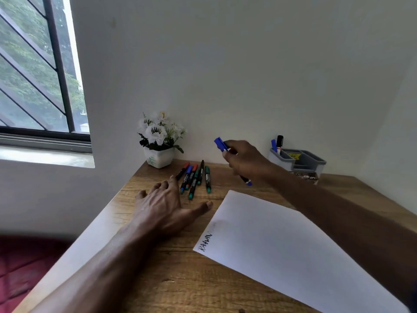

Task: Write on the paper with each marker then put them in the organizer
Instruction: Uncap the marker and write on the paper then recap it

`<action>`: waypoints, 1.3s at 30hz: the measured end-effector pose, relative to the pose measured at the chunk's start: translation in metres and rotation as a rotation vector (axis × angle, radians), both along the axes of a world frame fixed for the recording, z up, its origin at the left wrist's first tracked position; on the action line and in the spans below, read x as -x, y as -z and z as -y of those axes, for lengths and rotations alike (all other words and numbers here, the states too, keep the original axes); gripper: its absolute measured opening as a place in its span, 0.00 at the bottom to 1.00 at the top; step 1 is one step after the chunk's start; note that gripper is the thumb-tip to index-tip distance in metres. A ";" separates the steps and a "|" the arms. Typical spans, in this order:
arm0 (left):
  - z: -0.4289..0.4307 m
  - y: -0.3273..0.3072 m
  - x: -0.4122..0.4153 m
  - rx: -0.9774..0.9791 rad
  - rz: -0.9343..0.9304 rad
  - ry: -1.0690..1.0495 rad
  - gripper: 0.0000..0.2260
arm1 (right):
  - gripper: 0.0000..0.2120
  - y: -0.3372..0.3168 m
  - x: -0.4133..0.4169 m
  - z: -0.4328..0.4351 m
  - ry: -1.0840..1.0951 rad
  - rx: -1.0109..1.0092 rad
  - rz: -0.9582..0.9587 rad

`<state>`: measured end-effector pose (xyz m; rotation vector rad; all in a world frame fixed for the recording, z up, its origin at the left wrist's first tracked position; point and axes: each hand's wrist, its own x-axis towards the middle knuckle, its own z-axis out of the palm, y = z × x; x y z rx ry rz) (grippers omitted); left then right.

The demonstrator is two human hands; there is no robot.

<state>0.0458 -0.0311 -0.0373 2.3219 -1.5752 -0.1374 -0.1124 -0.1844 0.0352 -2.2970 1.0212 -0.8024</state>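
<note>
Right hand (244,162) is curled round the mid-barrel of a blue marker (220,143), held up off the worktop (180,279) and between the loose markers (194,177) and the organizer (302,160). Handling call: light, rigid, smooth plastic, so it could slip in a loose grip. A mid-barrel pinch is fine for carrying. For writing, I'd shift the grip nearer the tip. Long axis is on a diagonal, with the wide blue cap end up and to the left towards the wall and the small blue tail end down and to the right, poking out under the hand. The cap looks on, but I can't confirm that. Left hand (165,203) lies palm down on the worktop with fingers spread, gripping nothing, its fingertips just beside the loose markers. Those lie in a rough fan, long axes running near-to-far, most with the coloured cap at the far end. The paper (282,240) lies flat to the right of that hand, with one black word at its near-left edge. The organizer sits back right against the wall with two markers standing upright in its left compartment. A flower pot (159,157) is behind the fan.
</note>
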 end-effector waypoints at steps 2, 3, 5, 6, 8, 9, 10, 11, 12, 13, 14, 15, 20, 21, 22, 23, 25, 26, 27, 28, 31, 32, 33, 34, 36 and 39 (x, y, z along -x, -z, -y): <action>-0.004 -0.002 0.002 0.176 0.005 -0.019 0.55 | 0.12 0.008 0.025 -0.019 -0.090 0.179 -0.053; -0.006 -0.002 0.002 0.288 0.020 -0.011 0.49 | 0.13 0.013 0.035 -0.027 -0.123 0.242 -0.079; -0.007 -0.004 0.005 0.507 0.032 0.052 0.39 | 0.17 0.026 0.055 -0.036 -0.137 0.408 -0.132; -0.008 -0.003 0.007 0.584 0.043 0.086 0.36 | 0.18 0.033 0.061 -0.040 -0.135 0.517 -0.152; -0.007 -0.001 0.007 0.653 0.105 0.145 0.32 | 0.19 0.049 0.068 -0.045 -0.138 0.665 -0.173; -0.008 0.000 0.009 0.661 0.144 0.170 0.31 | 0.19 0.056 0.070 -0.047 -0.139 0.691 -0.174; -0.008 0.001 0.011 0.659 0.182 0.201 0.29 | 0.19 0.062 0.071 -0.047 -0.135 0.698 -0.169; -0.009 0.001 0.013 0.653 0.218 0.243 0.28 | 0.18 0.068 0.072 -0.049 -0.131 0.701 -0.163; -0.010 0.001 0.016 0.646 0.249 0.290 0.26 | 0.18 0.073 0.072 -0.049 -0.139 0.713 -0.158; -0.011 0.000 0.019 0.641 0.274 0.338 0.23 | 0.18 0.074 0.073 -0.048 -0.151 0.734 -0.150; -0.012 -0.001 0.022 0.632 0.295 0.379 0.21 | 0.17 0.076 0.073 -0.047 -0.172 0.742 -0.128; -0.012 -0.001 0.025 0.630 0.311 0.408 0.18 | 0.17 0.077 0.074 -0.047 -0.194 0.737 -0.104; -0.013 -0.002 0.035 0.654 0.290 0.425 0.12 | 0.16 0.079 0.073 -0.050 -0.304 0.703 -0.070; -0.013 -0.002 0.037 0.650 0.276 0.427 0.12 | 0.16 0.078 0.074 -0.051 -0.317 0.718 -0.079; -0.013 -0.002 0.039 0.647 0.263 0.433 0.11 | 0.16 0.077 0.074 -0.051 -0.330 0.739 -0.090; -0.013 -0.002 0.040 0.649 0.253 0.445 0.10 | 0.16 0.076 0.073 -0.050 -0.342 0.756 -0.102; -0.013 -0.002 0.043 0.653 0.249 0.476 0.10 | 0.17 0.076 0.074 -0.050 -0.352 0.766 -0.095; -0.013 -0.002 0.043 0.657 0.252 0.485 0.09 | 0.17 0.077 0.074 -0.050 -0.352 0.765 -0.083; -0.013 -0.002 0.043 0.662 0.255 0.491 0.10 | 0.17 0.077 0.074 -0.050 -0.346 0.761 -0.072; -0.013 -0.002 0.042 0.669 0.259 0.495 0.10 | 0.17 0.077 0.073 -0.050 -0.337 0.756 -0.064; -0.013 -0.002 0.040 0.683 0.271 0.508 0.11 | 0.15 0.077 0.072 -0.051 -0.310 0.756 -0.051; -0.013 -0.002 0.039 0.688 0.272 0.512 0.11 | 0.15 0.078 0.071 -0.052 -0.305 0.764 -0.047; -0.013 -0.002 0.038 0.696 0.270 0.515 0.11 | 0.14 0.078 0.071 -0.052 -0.297 0.775 -0.045; -0.012 -0.003 0.038 0.704 0.261 0.520 0.11 | 0.14 0.078 0.071 -0.051 -0.280 0.783 -0.042; -0.011 -0.005 0.037 0.730 0.233 0.514 0.10 | 0.14 0.076 0.073 -0.052 -0.233 0.786 -0.042; -0.011 -0.005 0.036 0.763 0.186 0.484 0.10 | 0.15 0.076 0.075 -0.053 -0.162 0.762 -0.048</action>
